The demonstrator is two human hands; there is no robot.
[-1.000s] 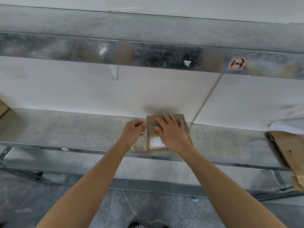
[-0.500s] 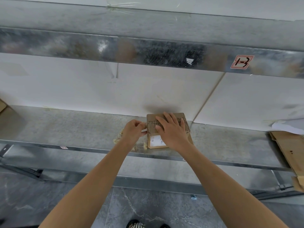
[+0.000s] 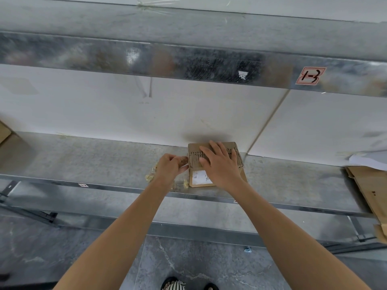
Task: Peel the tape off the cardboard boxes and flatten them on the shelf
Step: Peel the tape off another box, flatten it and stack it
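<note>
A: While the left hand [image 3: 170, 168] pinches tape [image 3: 184, 161] at the box [image 3: 201, 177] edge, why is the right hand [image 3: 221, 167] spread flat on top?
B: Its straight fingers press down, likely to anchor the box against the pull.
A: Where does it sit?
B: On the shelf [image 3: 83, 160], close to the wall [image 3: 104, 114]. Leftward lies bare room past some scraps [image 3: 150, 174], so peeling that way looks easiest. Flat cardboard [image 3: 364, 185] lies well apart, right.

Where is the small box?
Head view, centre: the box sits on the shelf by the wall, under the flat right hand; the left hand pinches tape at its left edge.
</note>
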